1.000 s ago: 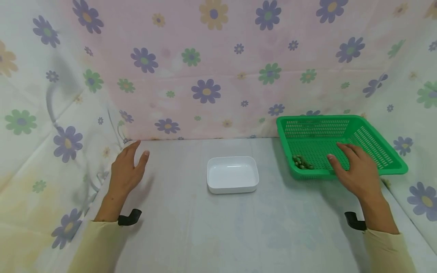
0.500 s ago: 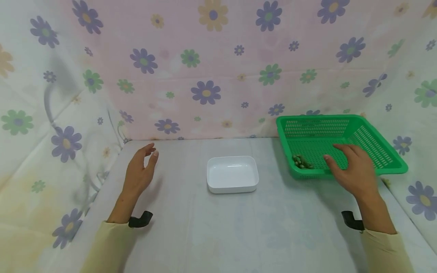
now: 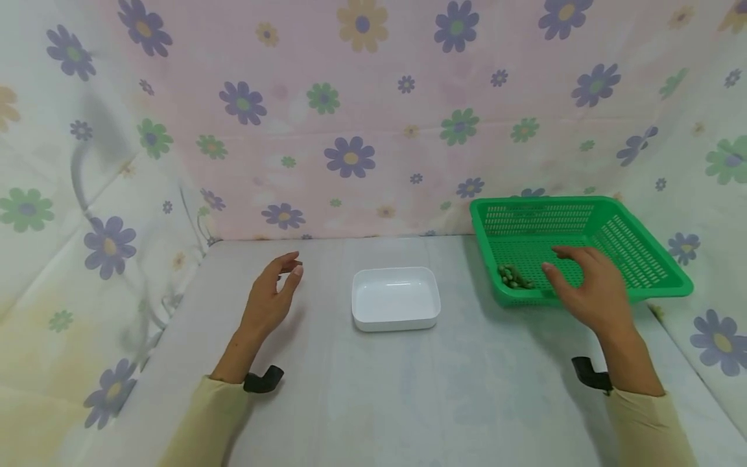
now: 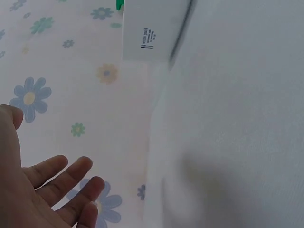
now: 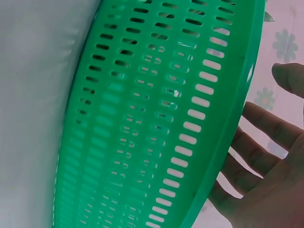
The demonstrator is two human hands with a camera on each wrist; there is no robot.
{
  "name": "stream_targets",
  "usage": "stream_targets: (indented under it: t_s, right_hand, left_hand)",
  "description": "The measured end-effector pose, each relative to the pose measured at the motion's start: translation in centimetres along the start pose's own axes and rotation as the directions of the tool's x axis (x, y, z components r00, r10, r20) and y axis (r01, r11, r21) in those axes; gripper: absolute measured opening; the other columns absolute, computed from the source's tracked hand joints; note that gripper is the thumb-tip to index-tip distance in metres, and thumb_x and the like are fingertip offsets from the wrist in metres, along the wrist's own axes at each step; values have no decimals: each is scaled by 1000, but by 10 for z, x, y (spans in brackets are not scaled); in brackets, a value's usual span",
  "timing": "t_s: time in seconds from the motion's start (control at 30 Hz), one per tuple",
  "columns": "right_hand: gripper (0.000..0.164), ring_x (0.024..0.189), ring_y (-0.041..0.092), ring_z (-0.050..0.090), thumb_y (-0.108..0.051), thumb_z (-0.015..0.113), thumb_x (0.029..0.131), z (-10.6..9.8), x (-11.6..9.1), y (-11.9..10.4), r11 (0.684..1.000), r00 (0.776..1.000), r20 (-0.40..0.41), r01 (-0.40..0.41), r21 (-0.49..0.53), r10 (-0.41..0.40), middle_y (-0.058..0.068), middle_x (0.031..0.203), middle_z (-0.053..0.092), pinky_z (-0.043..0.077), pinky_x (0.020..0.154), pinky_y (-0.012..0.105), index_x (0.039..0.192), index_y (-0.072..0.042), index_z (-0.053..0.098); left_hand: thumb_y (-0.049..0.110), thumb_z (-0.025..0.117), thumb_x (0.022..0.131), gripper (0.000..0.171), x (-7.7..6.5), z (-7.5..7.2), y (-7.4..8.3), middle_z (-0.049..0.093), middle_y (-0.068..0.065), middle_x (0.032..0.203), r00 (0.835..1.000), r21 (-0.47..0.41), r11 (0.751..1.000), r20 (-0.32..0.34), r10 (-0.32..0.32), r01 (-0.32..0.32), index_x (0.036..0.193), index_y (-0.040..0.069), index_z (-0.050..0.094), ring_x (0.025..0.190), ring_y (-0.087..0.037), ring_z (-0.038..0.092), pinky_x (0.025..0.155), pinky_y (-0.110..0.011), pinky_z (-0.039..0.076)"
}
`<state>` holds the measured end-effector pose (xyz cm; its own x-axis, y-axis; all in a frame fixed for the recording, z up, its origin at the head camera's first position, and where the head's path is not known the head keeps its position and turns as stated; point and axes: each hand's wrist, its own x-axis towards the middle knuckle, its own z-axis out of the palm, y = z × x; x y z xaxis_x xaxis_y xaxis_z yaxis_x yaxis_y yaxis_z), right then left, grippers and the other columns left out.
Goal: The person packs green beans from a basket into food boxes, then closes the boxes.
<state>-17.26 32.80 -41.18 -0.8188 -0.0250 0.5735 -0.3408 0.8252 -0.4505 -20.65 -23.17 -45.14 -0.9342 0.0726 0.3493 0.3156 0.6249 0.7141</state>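
My left hand (image 3: 270, 301) hovers above the table to the left of a white rectangular dish (image 3: 397, 319), fingers relaxed and holding nothing. In the left wrist view its spread fingers (image 4: 66, 183) show, with the printed side of the dish (image 4: 154, 33) farther off. My right hand (image 3: 595, 295) is over the near side of a green slotted plastic basket (image 3: 539, 202), holding nothing. The right wrist view has the basket wall (image 5: 209, 137) in front of the loosely spread hand (image 5: 275, 180); contact cannot be told. A small heap of green, pod-like pieces (image 3: 513, 277) lies in the basket's near left corner.
A white cloth covers the table (image 3: 373, 402). Flower-printed sheets (image 3: 373, 117) hang at the back and both sides. The dish stands mid-table, and the basket is at the back right, near the sheets.
My left hand has moved steadily right, closer to the white dish. The right hand has shifted slightly left over the basket. Dish and basket stay put.
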Motion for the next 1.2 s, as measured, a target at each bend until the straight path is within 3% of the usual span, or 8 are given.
stream_targets:
  t_s: [0.27,0.4,0.7,0.9,1.07,1.2]
  right_hand:
    - [35,113,46,61,-14,72,101,6,9,-10,998,999,23,-25,49,24,26,117,70,45,91,66,131,3,70]
    - [34,112,45,62,-10,70,100,9,13,-14,997,999,33,-17,79,15,26,117,70,45,91,65,131,3,70]
    - [36,111,43,64,-3,63,100,13,14,-14,993,995,99,-24,117,13,24,114,72,46,90,65,135,2,68]
    - [38,113,43,63,-1,62,99,14,9,-11,991,981,195,-48,121,24,25,118,71,47,92,67,137,2,67]
    - [38,115,45,63,-1,64,100,16,11,-8,991,964,266,-48,124,13,25,121,70,47,95,70,137,1,66]
    - [35,115,44,64,0,64,99,17,12,-10,989,950,313,-47,143,0,23,124,70,48,97,69,135,0,68]
  left_hand:
    - [34,52,113,50,4,17,4,63,-12,145,996,-49,998,81,41,-38,157,11,49,139,-32,53,119,-58,38]
    - [37,53,113,53,8,26,9,59,-8,151,986,-80,995,149,74,-63,160,15,45,142,-29,50,118,-57,39]
    - [35,60,110,66,4,49,12,46,-9,161,945,-145,985,299,132,-92,167,17,32,148,-29,43,115,-55,43]
    - [41,64,107,80,1,64,9,32,-4,168,905,-182,980,400,145,-76,171,28,18,154,-25,34,117,-51,43]
    - [40,70,103,91,-1,70,7,20,-8,171,878,-240,968,443,183,-81,172,28,11,157,-27,28,117,-51,44]
    - [32,78,99,102,-5,70,6,16,-10,172,863,-297,954,469,188,-47,172,28,7,158,-30,26,117,-53,45]
